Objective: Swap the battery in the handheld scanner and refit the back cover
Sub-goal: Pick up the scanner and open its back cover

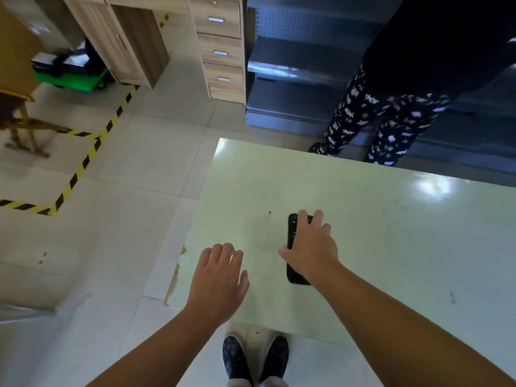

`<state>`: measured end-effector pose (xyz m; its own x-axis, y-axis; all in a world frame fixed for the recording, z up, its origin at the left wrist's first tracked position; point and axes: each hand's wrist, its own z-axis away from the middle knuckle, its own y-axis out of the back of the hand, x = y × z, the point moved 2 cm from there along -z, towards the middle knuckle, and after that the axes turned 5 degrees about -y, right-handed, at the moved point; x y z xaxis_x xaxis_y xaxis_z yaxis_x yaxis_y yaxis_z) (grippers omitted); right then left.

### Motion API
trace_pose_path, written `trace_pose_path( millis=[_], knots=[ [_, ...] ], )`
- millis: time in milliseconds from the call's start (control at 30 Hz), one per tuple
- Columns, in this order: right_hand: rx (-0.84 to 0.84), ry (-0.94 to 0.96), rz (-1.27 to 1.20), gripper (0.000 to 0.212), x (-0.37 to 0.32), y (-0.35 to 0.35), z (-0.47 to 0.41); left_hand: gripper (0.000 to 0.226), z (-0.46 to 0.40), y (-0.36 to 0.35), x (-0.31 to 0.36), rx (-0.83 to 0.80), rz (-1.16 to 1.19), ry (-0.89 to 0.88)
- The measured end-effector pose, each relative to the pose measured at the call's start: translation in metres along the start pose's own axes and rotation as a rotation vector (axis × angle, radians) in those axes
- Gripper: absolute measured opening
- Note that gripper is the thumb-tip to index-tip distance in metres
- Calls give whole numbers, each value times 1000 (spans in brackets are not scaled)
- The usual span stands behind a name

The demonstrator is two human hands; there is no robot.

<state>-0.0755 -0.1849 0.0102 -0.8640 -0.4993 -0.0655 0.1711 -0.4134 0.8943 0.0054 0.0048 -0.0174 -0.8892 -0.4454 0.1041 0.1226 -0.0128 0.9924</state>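
A black handheld scanner (292, 233) lies lengthwise on the pale green table (391, 247), near its left front part. My right hand (312, 247) covers the scanner's middle, thumb on its left edge and fingers curled over the right side and far end. My left hand (219, 277) hovers flat over the table's front left corner, fingers slightly spread, holding nothing, a hand's width left of the scanner. No spare battery or separate back cover is visible.
A person in dark patterned trousers (391, 121) stands at the table's far edge, before dark metal shelving (301, 65). A wooden drawer unit (223, 51) stands far left of that. Yellow-black floor tape (83, 163) crosses the tiles. The table's front left edge (174, 277) is chipped.
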Motion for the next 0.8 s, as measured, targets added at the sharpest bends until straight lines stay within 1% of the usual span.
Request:
trace_pose_path(
  millis=[100, 267, 400, 467, 500, 533, 567, 600, 633, 700, 733, 767, 800],
  knots=[
    [66, 59, -2, 82, 7, 54, 32, 48, -1, 6, 3, 30, -5, 5],
    [179, 131, -6, 76, 18, 131, 85, 46, -1, 12, 8, 111, -19, -15],
    [246, 135, -13, 70, 23, 163, 117, 37, -2, 15, 12, 126, -24, -36],
    [259, 150, -25, 70, 22, 166, 128, 32, -2, 18, 20, 119, 83, -4],
    [263, 163, -33, 70, 22, 165, 132, 32, -3, 24, 27, 92, 225, 51],
    [262, 176, -40, 70, 20, 162, 137, 32, -5, 31, 35, 57, 432, 146],
    [255, 189, -47, 70, 19, 157, 140, 34, -6, 41, 44, -11, 690, 263],
    [244, 200, -58, 70, 17, 152, 143, 38, -8, 51, 56, -117, 996, 358],
    [231, 208, -71, 69, 16, 145, 146, 47, -9, 61, 69, -220, 1325, 406],
    [209, 219, -95, 67, 13, 131, 149, 67, -7, 83, 94, -347, 1904, 435],
    [198, 224, -102, 66, 12, 123, 150, 72, -6, 92, 102, -361, 2090, 471],
    [188, 231, -106, 65, 13, 115, 151, 74, -3, 98, 107, -375, 2195, 544],
    [179, 247, -107, 64, 15, 108, 150, 75, -1, 102, 111, -394, 2229, 617]
  ],
)
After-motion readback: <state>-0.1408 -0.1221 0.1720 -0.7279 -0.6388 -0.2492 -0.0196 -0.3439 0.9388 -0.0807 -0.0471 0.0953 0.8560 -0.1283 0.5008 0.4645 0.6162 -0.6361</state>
